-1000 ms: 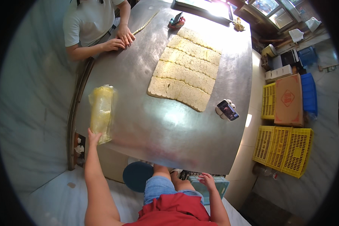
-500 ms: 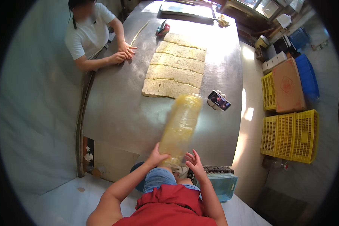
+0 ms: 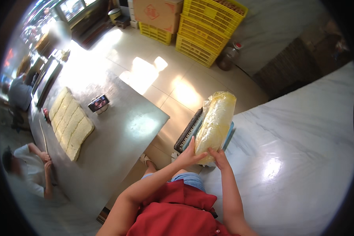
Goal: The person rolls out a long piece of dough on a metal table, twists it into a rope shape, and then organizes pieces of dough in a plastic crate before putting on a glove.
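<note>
A long pale-yellow block wrapped in shiny clear plastic [image 3: 217, 122] is held up in front of me. It tilts, its far end pointing away and a little to the right. My left hand [image 3: 191, 154] grips its near end from the left. On the right side of that same end, my right hand [image 3: 219, 158] is closed with the fingers partly hidden. I cannot make out what is inside the wrap. Beneath the block are a blue-green plastic crate [image 3: 229, 133] and a dark crate [image 3: 188, 131], both partly covered by it.
A metal table [image 3: 124, 143] stands at left with a sheet of dough cut in strips [image 3: 70, 122] and a phone on a stand [image 3: 98, 103]. Across it, another person [image 3: 29, 165] works a thin dough strip. A marble counter [image 3: 295, 157] lies right. Yellow crates [image 3: 202, 37] stack beyond.
I have turned to the right, away from the metal table toward the marble counter. The wrapped block came along, and my right hand, apart from it before, now grips it too.
</note>
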`<control>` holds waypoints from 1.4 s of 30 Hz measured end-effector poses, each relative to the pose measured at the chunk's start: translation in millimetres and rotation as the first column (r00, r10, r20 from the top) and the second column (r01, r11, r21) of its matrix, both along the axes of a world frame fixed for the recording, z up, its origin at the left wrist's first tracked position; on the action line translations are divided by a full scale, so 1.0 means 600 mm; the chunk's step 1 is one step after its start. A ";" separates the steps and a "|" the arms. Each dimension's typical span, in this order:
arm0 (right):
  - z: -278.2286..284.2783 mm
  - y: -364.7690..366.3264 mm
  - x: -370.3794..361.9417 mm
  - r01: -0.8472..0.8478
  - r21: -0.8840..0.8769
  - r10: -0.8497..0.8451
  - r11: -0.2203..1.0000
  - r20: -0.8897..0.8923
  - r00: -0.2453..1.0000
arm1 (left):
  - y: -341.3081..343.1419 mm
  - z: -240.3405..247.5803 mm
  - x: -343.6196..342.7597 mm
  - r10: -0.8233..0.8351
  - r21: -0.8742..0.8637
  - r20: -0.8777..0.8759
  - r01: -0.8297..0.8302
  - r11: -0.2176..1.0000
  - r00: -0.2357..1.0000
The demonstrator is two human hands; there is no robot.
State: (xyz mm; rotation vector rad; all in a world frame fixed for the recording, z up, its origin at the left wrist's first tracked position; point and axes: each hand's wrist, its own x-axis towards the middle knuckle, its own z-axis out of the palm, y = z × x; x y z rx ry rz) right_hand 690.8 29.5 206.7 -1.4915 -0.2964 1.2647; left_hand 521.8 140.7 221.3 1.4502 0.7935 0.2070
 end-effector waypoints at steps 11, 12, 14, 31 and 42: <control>-0.354 -0.378 0.092 0.090 -0.744 -0.140 0.662 -0.004 0.990 | 0.031 -0.237 -0.288 0.110 0.192 -0.627 0.016 0.981 0.772; -0.355 -0.407 0.077 0.034 -0.785 -0.088 0.618 -0.027 0.996 | 0.048 -0.196 -0.316 0.087 0.096 -0.745 -0.023 0.995 0.662; -0.354 -0.423 0.052 -0.076 -0.838 -0.003 0.540 -0.093 0.996 | 0.013 -0.310 -0.516 0.298 0.199 -0.796 -0.237 0.951 0.527; -0.245 0.057 0.164 -0.265 -0.581 0.379 0.770 0.081 0.922 | -0.064 -0.359 -0.698 0.490 -0.328 -0.669 -0.813 0.481 0.560; -0.266 0.331 0.312 -0.465 -0.650 0.677 0.601 0.105 0.729 | 0.149 -0.304 -0.503 0.806 -0.209 -0.477 -0.936 0.283 0.350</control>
